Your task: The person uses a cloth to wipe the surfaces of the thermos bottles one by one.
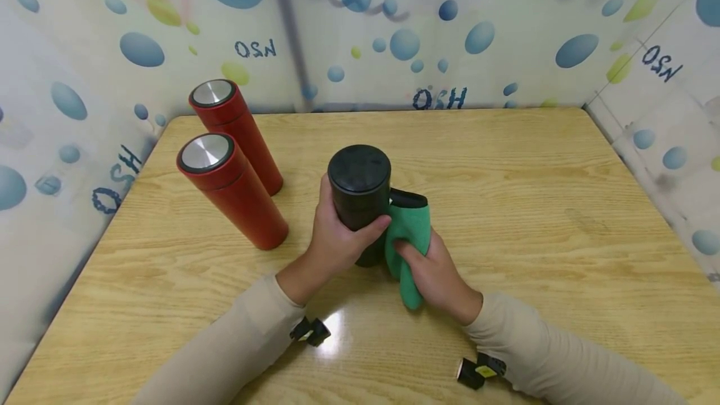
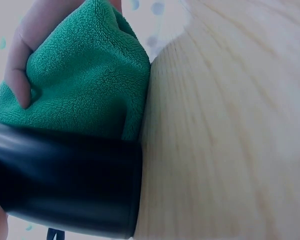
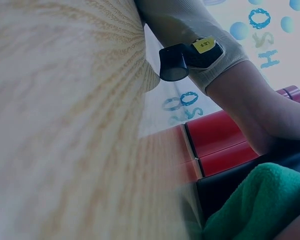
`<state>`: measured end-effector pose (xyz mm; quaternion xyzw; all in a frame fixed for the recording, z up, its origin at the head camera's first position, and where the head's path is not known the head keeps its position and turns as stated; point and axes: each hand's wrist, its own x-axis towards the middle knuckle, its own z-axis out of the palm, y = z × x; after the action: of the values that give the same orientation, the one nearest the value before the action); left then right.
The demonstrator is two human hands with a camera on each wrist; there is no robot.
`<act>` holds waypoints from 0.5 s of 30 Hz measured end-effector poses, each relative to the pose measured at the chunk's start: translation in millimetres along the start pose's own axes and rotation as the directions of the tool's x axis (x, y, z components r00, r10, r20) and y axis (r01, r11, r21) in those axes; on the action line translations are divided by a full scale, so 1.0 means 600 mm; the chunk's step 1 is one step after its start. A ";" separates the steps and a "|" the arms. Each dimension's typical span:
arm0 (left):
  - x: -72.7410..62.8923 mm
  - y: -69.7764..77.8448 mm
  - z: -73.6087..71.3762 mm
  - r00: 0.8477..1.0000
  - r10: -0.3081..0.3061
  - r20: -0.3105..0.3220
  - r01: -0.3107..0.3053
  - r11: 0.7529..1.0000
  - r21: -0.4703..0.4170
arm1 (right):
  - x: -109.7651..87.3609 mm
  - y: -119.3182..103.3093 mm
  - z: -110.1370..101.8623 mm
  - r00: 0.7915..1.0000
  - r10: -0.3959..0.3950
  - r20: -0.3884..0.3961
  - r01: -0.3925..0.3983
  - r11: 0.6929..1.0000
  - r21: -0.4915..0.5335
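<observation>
A black lidded travel mug (image 1: 360, 174) stands upright near the middle of the wooden table, its handle (image 1: 410, 198) sticking out to the right. My left hand (image 1: 337, 224) grips the mug's body from the left, thumb across its front. In my right hand (image 1: 435, 270) is a green cloth (image 1: 409, 230), held against the mug's right side and covering the part below the top of the handle. The left wrist view shows the fluffy cloth (image 2: 90, 70) touching the dark mug (image 2: 70, 175). Whatever lies under the cloth is hidden.
Two red thermos bottles with silver-topped lids stand on the left: a nearer one (image 1: 236, 195) and a farther one (image 1: 242, 133). Small black cameras sit on both wrists. A wall covering with blue spots (image 1: 405, 45) rises behind the wooden table (image 1: 534, 205).
</observation>
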<state>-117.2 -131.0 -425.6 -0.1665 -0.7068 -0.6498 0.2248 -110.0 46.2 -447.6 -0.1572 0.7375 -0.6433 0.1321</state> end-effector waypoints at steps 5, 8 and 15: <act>0.000 -0.001 0.000 1.000 0.000 -0.001 0.000 1.000 0.009 | 0.000 0.000 0.001 1.000 -0.009 0.003 0.009 1.000 0.002; 0.000 -0.001 0.000 1.000 0.001 -0.001 -0.001 1.000 0.011 | 0.000 -0.001 0.000 1.000 -0.006 0.002 0.006 1.000 0.001; 0.000 -0.002 0.000 1.000 0.003 0.000 -0.003 1.000 0.011 | 0.001 0.001 -0.001 1.000 0.006 0.004 -0.006 1.000 0.001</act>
<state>-117.9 -131.3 -426.6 -0.1665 -0.7099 -0.6456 0.2268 -110.9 46.5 -448.0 -0.1561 0.7374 -0.6430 0.1357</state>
